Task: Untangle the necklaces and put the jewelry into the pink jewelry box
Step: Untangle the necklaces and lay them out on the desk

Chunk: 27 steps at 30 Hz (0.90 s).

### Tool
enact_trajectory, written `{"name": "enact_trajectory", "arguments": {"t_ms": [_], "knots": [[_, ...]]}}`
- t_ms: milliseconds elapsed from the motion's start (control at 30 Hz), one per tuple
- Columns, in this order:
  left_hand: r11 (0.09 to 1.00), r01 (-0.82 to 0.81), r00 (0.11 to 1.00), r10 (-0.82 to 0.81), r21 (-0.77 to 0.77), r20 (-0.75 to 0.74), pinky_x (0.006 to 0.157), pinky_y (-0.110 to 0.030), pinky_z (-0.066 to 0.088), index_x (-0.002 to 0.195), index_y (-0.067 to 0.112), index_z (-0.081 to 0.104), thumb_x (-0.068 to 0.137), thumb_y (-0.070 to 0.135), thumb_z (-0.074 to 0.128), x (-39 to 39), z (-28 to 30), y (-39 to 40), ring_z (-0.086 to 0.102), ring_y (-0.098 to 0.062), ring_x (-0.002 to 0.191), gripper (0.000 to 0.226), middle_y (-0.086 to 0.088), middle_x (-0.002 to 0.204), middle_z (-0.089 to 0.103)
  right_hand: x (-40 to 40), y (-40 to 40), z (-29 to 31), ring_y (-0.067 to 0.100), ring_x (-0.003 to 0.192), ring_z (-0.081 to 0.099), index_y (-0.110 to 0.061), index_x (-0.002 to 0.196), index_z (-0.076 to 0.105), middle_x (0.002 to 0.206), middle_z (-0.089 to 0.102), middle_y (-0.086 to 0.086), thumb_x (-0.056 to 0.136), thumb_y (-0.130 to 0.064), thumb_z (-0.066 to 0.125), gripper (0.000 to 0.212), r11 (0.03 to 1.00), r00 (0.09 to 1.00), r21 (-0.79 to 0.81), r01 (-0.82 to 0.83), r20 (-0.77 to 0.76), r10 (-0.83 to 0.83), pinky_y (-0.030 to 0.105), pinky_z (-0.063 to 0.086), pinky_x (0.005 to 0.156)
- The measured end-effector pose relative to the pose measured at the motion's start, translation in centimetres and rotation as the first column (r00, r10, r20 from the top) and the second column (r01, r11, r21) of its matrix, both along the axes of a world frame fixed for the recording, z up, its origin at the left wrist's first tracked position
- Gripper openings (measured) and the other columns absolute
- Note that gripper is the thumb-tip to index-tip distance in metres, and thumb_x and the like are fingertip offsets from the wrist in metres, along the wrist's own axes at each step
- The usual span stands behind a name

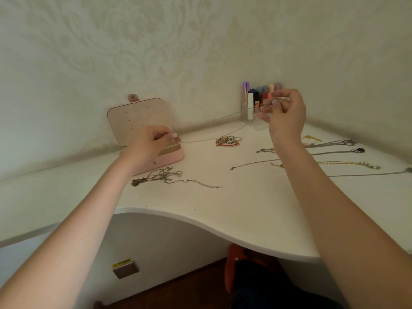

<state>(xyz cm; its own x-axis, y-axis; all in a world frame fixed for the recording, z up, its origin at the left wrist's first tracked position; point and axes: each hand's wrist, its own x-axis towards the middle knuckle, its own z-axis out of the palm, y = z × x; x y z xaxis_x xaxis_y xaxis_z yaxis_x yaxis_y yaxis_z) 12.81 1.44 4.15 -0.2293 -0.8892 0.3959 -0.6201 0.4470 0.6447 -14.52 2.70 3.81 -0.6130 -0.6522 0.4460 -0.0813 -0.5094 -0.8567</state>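
From the head view, my left hand (156, 139) pinches 1 end of a thin silver chain (214, 137) over the open pink jewelry box (171, 156); my right hand (285, 112) pinches the other end, raised. I should feed it in slowly, keeping it taut, clear of the tangled necklaces (165, 175) on the worktop (223, 208).

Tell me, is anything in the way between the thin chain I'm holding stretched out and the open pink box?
Nothing visible blocks it. The left hand already pinches one end of the thin chain right over the open pink jewelry box; the right hand holds the other end up, above the pile of rings.
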Motion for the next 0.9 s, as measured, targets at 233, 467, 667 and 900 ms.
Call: {"name": "enact_trajectory", "arguments": {"t_ms": [233,467,667,900], "knots": [[0.995,0.068,0.983,-0.078,0.07,0.165,0.058,-0.026,0.029,0.095,0.033,0.07,0.096,0.027,0.052,0.0,0.0,2.1,0.042,0.006,0.043,0.019,0.026,0.05,0.05,-0.9,0.1,-1.5,0.022,0.099,0.061,-0.008,0.11,0.063,0.112,0.065,0.01,0.092,0.002,0.039,0.031,0.965,0.915,0.023,0.263,-0.323,-0.242,0.037,0.05,0.09],[0.999,0.051,0.909,-0.055,0.02,0.412,0.052,-0.01,0.032,0.087,0.023,0.071,0.094,0.021,0.055,-1.2,1.4,6.2,0.047,0.012,0.05,0.018,0.005,0.059,0.048,-2.4,2.1,-3.0,0.023,0.098,0.057,-0.01,0.109,0.065,0.106,0.061,0.01,0.095,-0.01,0.047,0.023,0.924,0.792,0.028,0.382,-0.525,-0.312,0.022,0.039,0.079],[0.949,0.155,0.983,-0.175,0.273,0.049,0.041,-0.012,0.03,0.085,0.012,0.07,0.096,0.012,0.052,-2.1,0.2,7.6,0.039,-0.002,0.038,0.02,0.003,0.05,0.054,-4.7,6.2,-3.7,0.017,0.088,0.054,-0.006,0.106,0.066,0.101,0.063,0.011,0.094,-0.011,0.052,0.02,0.916,0.761,-0.025,0.399,-0.549,-0.346,0.014,0.032,0.077],[0.92,0.281,0.958,-0.254,0.272,-0.133,0.046,-0.017,0.035,0.084,0.012,0.061,0.093,0.011,0.056,-7.3,-2.3,9.0,0.051,-0.006,0.05,0.01,-0.001,0.066,0.069,-10.4,11.3,-4.4,0.032,0.091,0.056,-0.002,0.108,0.065,0.096,0.063,0.019,0.092,-0.009,0.053,0.021,0.85,0.589,-0.06,0.524,-0.695,-0.412,0.028,0.036,0.08]]}}
